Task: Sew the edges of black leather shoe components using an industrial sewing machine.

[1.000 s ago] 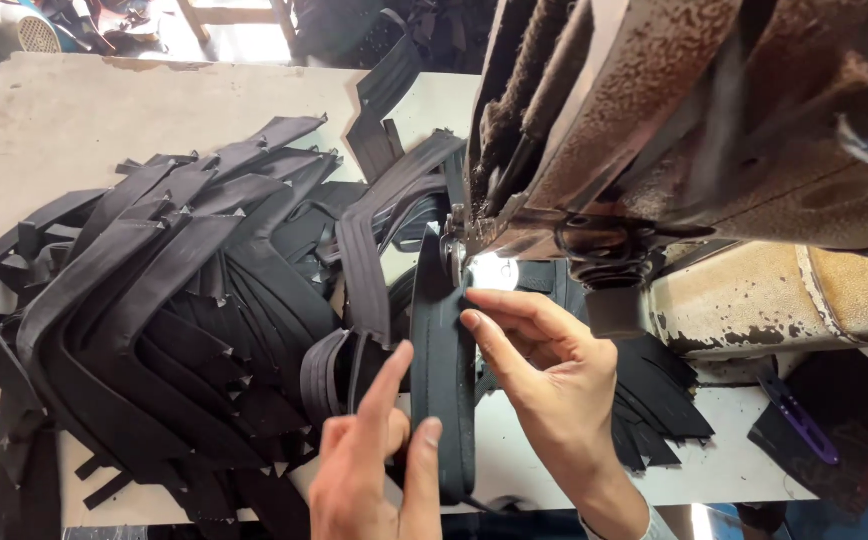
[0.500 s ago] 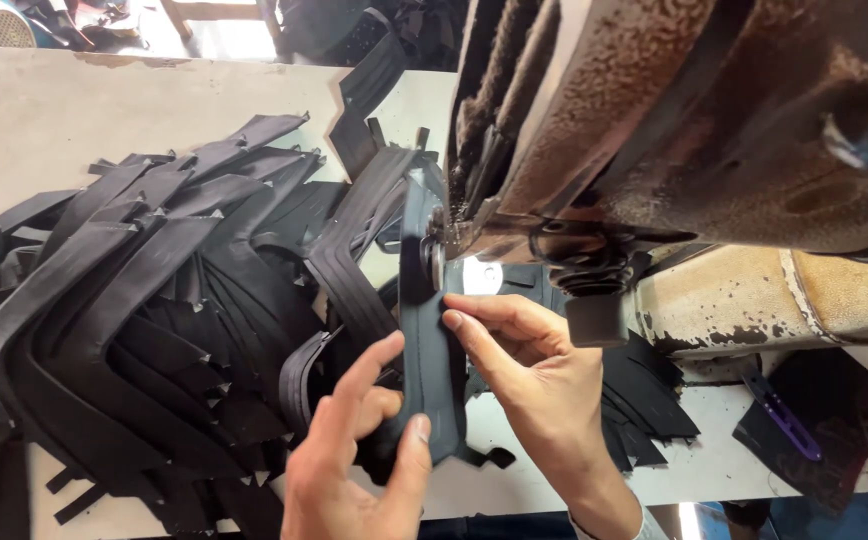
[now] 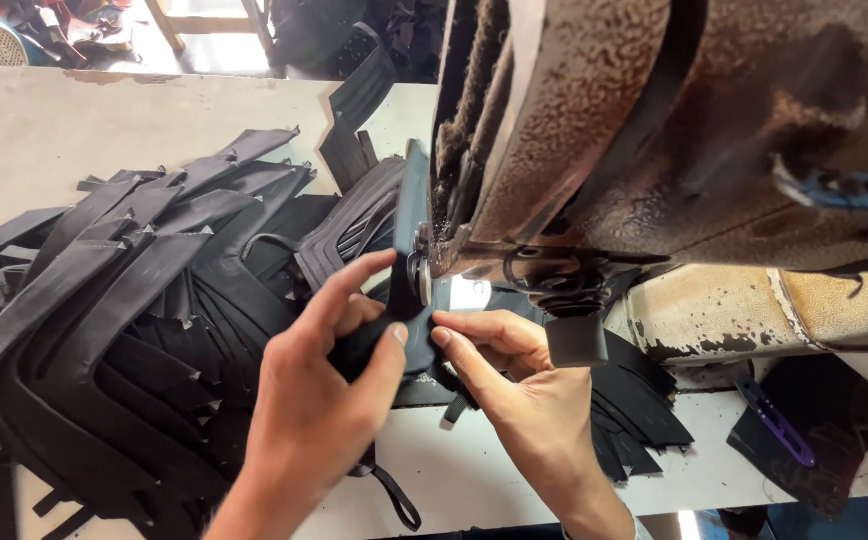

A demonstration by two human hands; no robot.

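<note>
- Head view: since half a second earlier, both hands had slid up along the black piece (image 3: 412,250) toward the machine's roller foot (image 3: 422,278); the left thumb now sat close under the right fingertips.
- Left hand (image 3: 326,400) pinched the piece's lower end, fingers closed on it.
- Right hand (image 3: 519,385) closed its fingertips on the same end from the other side.
- Piece stood on edge, long axis running from the hands up toward the tabletop's far edge (image 3: 204,85), beside the sewing machine (image 3: 654,130).
- Black strip pile (image 3: 124,320) lay toward the tabletop's left edge.
</note>
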